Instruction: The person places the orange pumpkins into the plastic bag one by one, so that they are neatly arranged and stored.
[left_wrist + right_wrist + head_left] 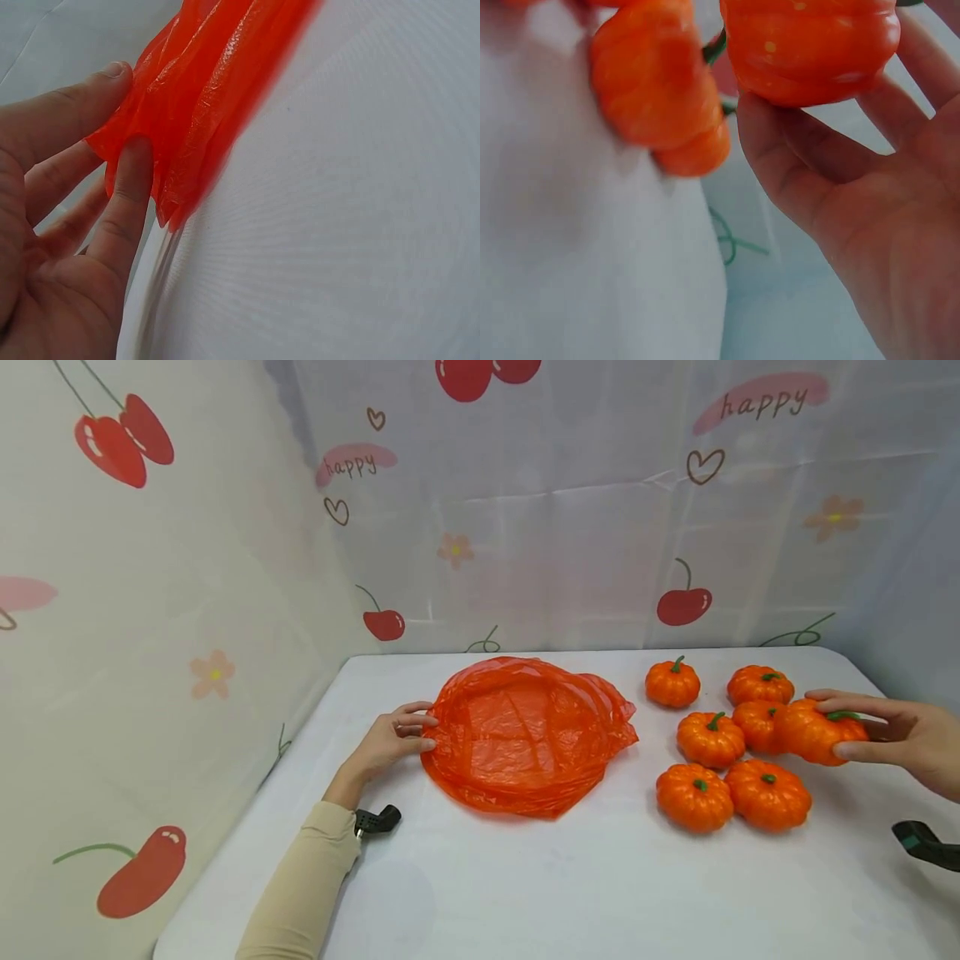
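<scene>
A thin red-orange plastic bag (525, 727) lies spread on the table, its mouth facing up. My left hand (393, 739) is at the bag's left edge and holds the crinkled rim between thumb and fingers; the left wrist view shows the gathered plastic (187, 112) at the fingertips. Over on the right, my right hand (900, 735) grips a small orange toy pumpkin (813, 732) with a green stem, thumb on the near side and fingers on the far side. In the right wrist view, this pumpkin (810, 49) appears raised, above the fingers.
Several more pumpkins stand grouped right of the bag: one at the back (672, 684), others nearer, such as the front pair's left pumpkin (695, 798). The white table (525, 885) ends at cloth-covered walls printed with cherries.
</scene>
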A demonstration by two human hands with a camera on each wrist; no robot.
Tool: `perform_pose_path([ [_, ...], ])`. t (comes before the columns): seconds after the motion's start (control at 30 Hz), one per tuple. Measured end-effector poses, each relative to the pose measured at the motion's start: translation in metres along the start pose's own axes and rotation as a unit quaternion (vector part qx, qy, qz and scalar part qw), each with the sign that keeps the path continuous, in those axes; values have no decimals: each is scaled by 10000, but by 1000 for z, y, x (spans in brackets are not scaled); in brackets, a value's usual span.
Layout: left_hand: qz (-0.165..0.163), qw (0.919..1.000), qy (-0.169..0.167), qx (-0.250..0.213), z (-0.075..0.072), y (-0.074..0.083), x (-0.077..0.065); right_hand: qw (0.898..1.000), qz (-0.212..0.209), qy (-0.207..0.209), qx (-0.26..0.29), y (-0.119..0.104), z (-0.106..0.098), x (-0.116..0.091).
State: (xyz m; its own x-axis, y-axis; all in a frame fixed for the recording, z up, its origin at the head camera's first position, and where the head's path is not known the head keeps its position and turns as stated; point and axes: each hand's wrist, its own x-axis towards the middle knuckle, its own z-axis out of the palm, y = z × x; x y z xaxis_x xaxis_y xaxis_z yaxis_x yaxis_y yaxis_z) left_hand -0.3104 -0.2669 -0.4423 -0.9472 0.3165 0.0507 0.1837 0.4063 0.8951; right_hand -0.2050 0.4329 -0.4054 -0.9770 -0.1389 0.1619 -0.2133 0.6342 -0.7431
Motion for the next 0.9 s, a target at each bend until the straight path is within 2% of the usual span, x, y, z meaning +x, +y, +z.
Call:
perform_pose_path([
  [0.2,46,10000,-2,55,-2,1,0,9999,105,-44,-75,-36,1,23],
  [0.37,13,10000,-16,47,-2,1,-1,9996,62,-106,-244,-53,10,39],
  [0.67,-77,9999,33,68,0,1,-2,9987,-281,-393,188,-93,24,62],
  [0.9,-77,10000,-5,27,-1,1,-2,9963,65,-855,42,-123,35,78],
])
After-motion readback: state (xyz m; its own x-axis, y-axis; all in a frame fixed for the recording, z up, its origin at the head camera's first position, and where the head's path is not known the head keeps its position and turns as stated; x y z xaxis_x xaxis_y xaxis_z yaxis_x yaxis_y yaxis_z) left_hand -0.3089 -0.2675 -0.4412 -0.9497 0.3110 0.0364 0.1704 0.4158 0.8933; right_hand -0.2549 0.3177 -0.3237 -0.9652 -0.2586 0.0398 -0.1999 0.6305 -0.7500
